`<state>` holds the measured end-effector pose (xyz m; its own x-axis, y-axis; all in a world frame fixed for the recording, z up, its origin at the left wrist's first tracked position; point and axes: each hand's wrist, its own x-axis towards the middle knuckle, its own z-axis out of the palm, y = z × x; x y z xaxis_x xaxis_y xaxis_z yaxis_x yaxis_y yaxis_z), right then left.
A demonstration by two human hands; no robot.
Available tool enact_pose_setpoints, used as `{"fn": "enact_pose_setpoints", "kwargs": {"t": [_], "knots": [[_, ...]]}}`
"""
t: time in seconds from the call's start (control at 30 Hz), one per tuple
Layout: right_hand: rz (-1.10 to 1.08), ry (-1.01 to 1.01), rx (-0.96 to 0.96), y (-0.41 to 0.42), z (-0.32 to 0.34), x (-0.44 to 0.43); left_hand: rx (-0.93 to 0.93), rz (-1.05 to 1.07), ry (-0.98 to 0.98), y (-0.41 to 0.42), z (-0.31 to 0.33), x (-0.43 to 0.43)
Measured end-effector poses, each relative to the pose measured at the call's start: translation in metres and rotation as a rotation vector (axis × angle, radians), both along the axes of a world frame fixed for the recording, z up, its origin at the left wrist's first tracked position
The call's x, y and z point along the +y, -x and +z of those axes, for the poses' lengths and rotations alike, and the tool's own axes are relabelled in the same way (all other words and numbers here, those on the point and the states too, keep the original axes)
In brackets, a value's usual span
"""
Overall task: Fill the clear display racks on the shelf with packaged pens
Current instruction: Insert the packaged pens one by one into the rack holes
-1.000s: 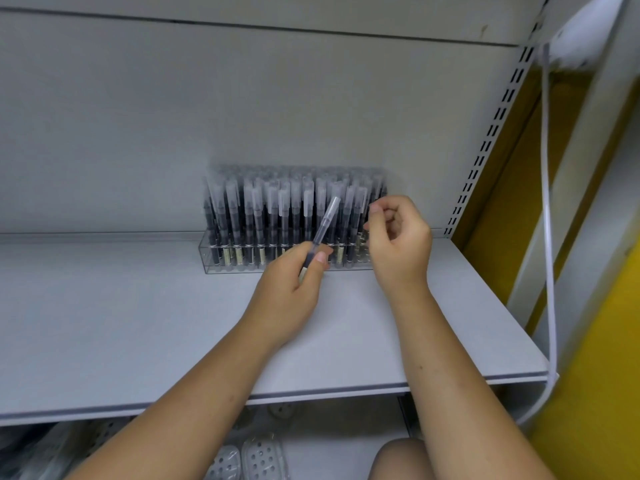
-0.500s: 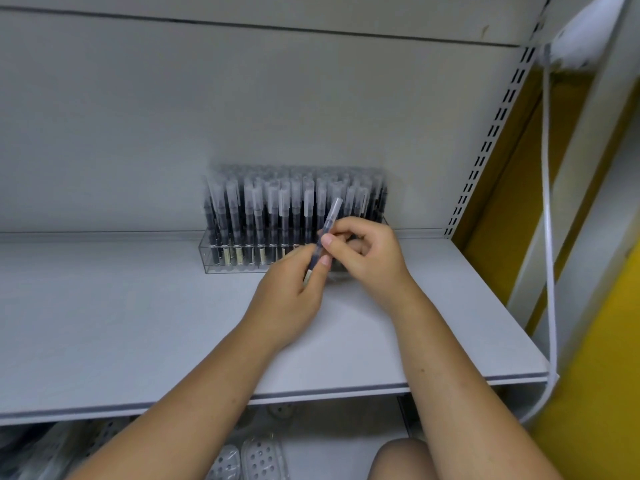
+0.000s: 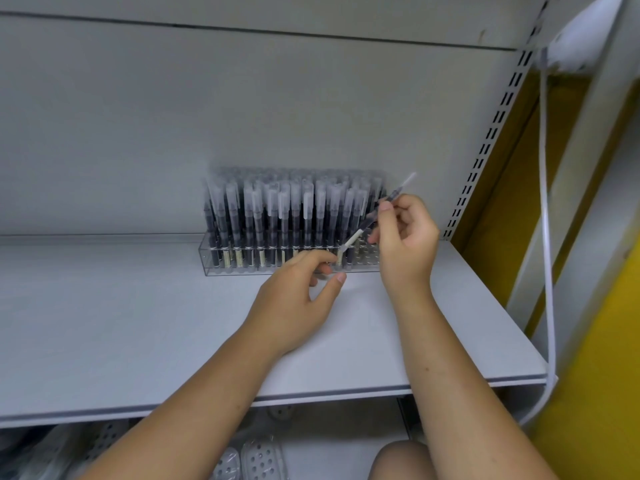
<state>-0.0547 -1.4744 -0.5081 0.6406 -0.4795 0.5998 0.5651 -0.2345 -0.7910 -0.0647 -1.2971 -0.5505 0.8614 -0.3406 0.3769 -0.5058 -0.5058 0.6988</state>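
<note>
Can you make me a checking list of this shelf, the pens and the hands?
Surface: grey shelf, clear rack at its back.
Job's things: clear rack mostly full of packaged pens, empty holes at its right end; one tilted pen at that end.
Clutter: nothing seen.
Hands: right hand pinches the tilted pen; left hand loosely open by the rack front, holding nothing.
Cables: white cable hangs at right.
Surroundings: yellow wall, slotted upright.

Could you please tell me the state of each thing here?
Rack: nearly full, a few empty holes at its right end.
Pen: tilted, pinched by the right hand, lower end near the rack's right end.
Left hand: relaxed, holding nothing.
</note>
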Motion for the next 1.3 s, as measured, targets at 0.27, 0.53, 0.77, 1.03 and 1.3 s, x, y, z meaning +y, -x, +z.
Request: {"fn": "enact_pose_setpoints", "kwargs": {"t": [0.27,0.53,0.77,1.03,1.3], "knots": [[-0.211,0.198,-0.001,-0.011,-0.01,-0.009,-0.015,0.007,-0.038,0.001,0.0,0.0],[-0.232,0.304,0.035,-0.016,-0.013,-0.011,0.001,0.012,-0.018,0.0,-0.001,0.0],[-0.226,0.495,0.144,-0.024,-0.023,-0.013,0.009,0.011,-0.009,0.0,-0.001,0.0],[-0.262,0.509,0.192,-0.02,-0.024,-0.013,0.016,0.008,-0.012,0.001,0.0,0.0],[-0.276,0.375,0.148,-0.014,-0.017,-0.009,-0.001,0.012,-0.026,0.002,0.001,0.0]]}}
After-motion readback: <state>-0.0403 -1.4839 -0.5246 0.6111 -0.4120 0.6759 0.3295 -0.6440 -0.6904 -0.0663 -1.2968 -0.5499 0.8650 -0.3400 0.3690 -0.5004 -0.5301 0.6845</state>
